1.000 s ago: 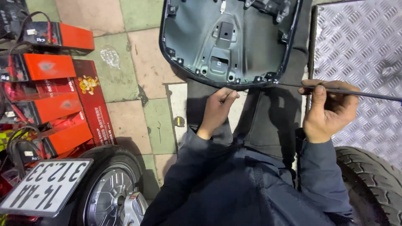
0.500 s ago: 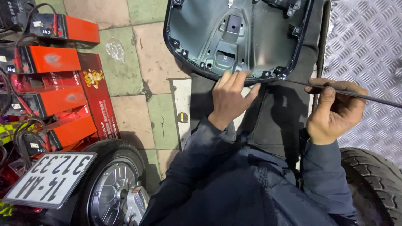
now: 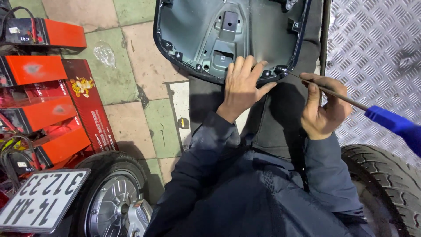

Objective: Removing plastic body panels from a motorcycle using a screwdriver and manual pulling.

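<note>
Bottom of frame: the person's dark jacket sleeves (image 3: 245, 193) filled the lower centre. Lower left, a scooter wheel (image 3: 107, 202) with a white number plate (image 3: 39, 199) beside it; lower right, a treaded tyre (image 3: 386, 184).

Mid frame: right hand (image 3: 322, 109) was closed around the thin metal shaft of a screwdriver (image 3: 346, 100), fingers curled tight, thumb on top. Its blue handle (image 3: 394, 125) stuck out toward the right edge, free of the hand. The shaft tip ran up-left to the lower right rim of the panel; exact contact point too small to tell.

Left hand (image 3: 243, 85) lay flat and open, holding nothing, fingers spread and pressed on the lower edge of the dark plastic body panel (image 3: 193, 30), palm hanging off below the rim.

The panel sat upper centre, inner side up, ribs and mounting bosses visible, top cut off by the frame.

Further out: red boxes (image 3: 39, 70) stacked along the left edge, green and pink floor tiles (image 3: 131, 87) between them and the panel, metal checker plate (image 3: 377, 52) upper right.
</note>
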